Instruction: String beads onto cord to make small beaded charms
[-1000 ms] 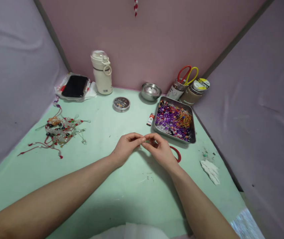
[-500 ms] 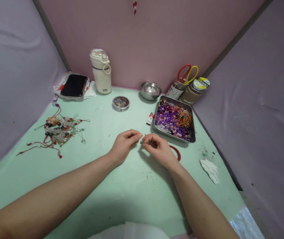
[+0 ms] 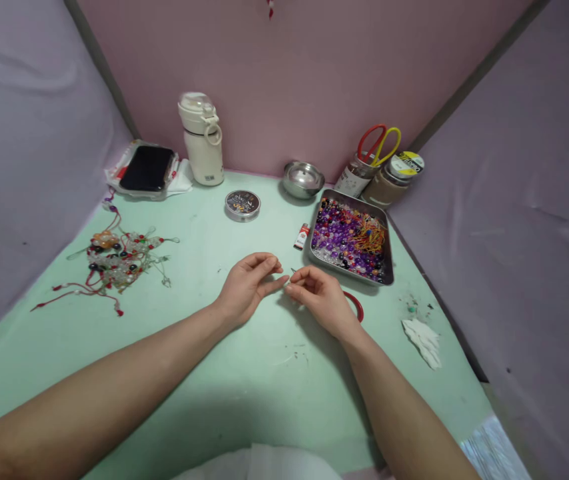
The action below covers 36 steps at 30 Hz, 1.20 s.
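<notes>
Just left of the table's middle, my left hand (image 3: 248, 288) has its thumb against a fingertip while a lower finger stretches towards the right hand. Whatever it pinches is too small to make out. Close by on the right, my right hand (image 3: 320, 297) is closed in a pinch. A thin dark tip (image 3: 293, 270) pokes out above its fingers; its kind cannot be made out. A red loop handle (image 3: 356, 307) lies partly hidden behind the right hand. The metal tray (image 3: 391, 273) of mixed beads and coloured cords sits beyond that hand.
A lighter (image 3: 301, 237), steel bowl (image 3: 303, 180) and round flat spool (image 3: 242, 205) lie ahead. Strung beadwork (image 3: 117, 261) spreads at left, below a phone (image 3: 147, 168) and bottle (image 3: 203, 141). Jars (image 3: 387, 185) with red and yellow handles stand behind the tray; crumpled tissue (image 3: 422, 343) lies right.
My left hand has turned a little, and a lower finger now reaches out towards the right fingertips. My right hand stays nearly in place. The view has shifted slightly.
</notes>
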{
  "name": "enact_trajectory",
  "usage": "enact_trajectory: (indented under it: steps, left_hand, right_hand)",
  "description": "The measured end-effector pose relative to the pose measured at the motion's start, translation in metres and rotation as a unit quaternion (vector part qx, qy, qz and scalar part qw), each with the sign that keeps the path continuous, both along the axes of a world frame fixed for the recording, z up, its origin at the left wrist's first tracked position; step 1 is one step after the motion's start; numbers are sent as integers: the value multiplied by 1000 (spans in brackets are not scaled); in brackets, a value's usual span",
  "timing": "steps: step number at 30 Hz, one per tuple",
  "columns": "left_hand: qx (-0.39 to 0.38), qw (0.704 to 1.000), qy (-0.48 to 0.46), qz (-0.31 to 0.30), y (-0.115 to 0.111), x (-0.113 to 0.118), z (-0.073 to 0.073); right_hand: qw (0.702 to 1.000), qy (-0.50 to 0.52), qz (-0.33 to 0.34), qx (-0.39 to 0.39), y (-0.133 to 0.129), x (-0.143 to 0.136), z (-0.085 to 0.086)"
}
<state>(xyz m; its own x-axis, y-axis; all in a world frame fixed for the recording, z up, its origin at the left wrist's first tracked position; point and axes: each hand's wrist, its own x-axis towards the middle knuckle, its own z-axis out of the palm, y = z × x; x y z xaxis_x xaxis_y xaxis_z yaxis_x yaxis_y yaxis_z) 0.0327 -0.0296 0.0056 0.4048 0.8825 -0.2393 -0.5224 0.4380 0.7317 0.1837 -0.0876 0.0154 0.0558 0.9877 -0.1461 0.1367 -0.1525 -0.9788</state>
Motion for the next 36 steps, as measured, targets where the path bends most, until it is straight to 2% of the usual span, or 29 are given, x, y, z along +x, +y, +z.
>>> enact_trajectory:
  steps: [5, 15, 21, 36]
  left_hand:
    - [-23, 999, -23, -25, 1, -1, -2]
    - [-46, 998, -43, -23, 5, -4, 0]
    - [-54, 997, -52, -20, 4, -4, 1]
    - [-111, 992, -67, -14, 12, -6, 1]
  right_hand:
    - [999, 11, -31, -6, 1, 0, -3]
    - [997, 76, -3, -17, 2, 4, -1]
    - [998, 43, -30, -46, 3, 4, 0]
    - [987, 153, -6, -47, 3, 3, -2]
